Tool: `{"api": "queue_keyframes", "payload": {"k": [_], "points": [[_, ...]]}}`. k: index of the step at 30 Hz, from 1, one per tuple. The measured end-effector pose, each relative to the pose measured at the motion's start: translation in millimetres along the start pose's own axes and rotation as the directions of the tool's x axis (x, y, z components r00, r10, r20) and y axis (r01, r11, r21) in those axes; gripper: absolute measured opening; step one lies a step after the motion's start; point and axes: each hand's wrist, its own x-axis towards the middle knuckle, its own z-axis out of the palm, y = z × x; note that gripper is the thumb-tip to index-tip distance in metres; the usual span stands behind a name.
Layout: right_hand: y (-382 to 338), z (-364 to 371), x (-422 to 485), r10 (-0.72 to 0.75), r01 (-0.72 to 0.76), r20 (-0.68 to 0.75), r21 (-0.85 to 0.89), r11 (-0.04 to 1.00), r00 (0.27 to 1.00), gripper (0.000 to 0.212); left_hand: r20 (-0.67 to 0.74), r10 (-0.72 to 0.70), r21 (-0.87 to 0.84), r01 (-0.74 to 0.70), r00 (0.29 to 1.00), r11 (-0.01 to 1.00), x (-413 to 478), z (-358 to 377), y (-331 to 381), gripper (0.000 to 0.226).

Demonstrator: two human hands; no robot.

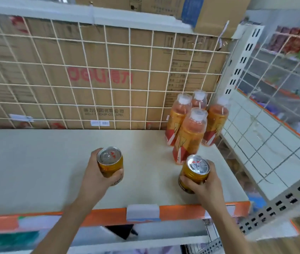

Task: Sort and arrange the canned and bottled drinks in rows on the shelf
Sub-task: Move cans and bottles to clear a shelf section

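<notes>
Along the front edge of the shelf (35, 171), an orange strip (182, 210) with a pale tag holder (142, 212) clipped near its middle. Two bare forearms reaching in over that edge.

Left hand (97, 173) near the middle of the shelf, a little back from the front edge. Fingers (117, 172) curled round the left can (109, 160), which is upright, with a gold body and a silver pull-tab lid facing up. Base on the shelf or just above it: cannot tell.

Right hand (206, 182) toward the front right corner, fingers (213, 167) wrapped round the right can (196, 169) of the same gold kind, lid up. Lower part hidden behind the thumb, so contact with the shelf unclear. Both cans well apart, bare shelf between them.

Just behind the right can, four bottles in a tight cluster by the right edge, reaching back toward the rear right corner. All with orange drink, white caps and gold-and-red labels. Front bottle (189, 138) nearest the right can. Left bottle (177, 120) and right bottle (216, 123) flanking it behind. Back bottle (199, 100) close against the wire grid (90, 70).

Behind the grid, along the whole rear edge, a large cardboard box (44, 52) with red lettering seen mirrored. Above, on an upper shelf, another carton (209, 13) with a blue band. Far right, past a white slotted upright (244, 57), a neighbouring rack with red and green packets (292, 41), blurred.
</notes>
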Motion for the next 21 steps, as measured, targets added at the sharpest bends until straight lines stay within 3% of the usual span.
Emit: {"api": "queue_keyframes", "payload": {"k": [5,11,17,21], "points": [[-17.0,20.4,-6.3,-0.094,0.088,0.083,0.076,0.993,0.992,0.065,-0.234,-0.036,0.037,0.045,0.972,0.998,-38.6,-35.4,1.3,0.07],[-56.9,60.8,-23.5,-0.207,0.171,0.197,0.183,0.968,0.958,0.072,-0.544,-0.012,0.009,0.019,0.839,1.0,-82.3,-99.2,16.9,0.072],[-107.4,122.3,-52.2,-0.335,0.236,0.415,0.271,0.933,0.846,0.063,-0.668,-0.011,0.034,0.045,0.744,0.998,-148.6,-180.8,5.0,0.068],[-136.1,174.0,-85.7,-0.4,0.254,0.538,0.326,0.911,0.742,0.062,-0.78,-0.122,-0.055,0.127,0.614,0.99,-211.0,-239.1,-21.8,0.065]]}}
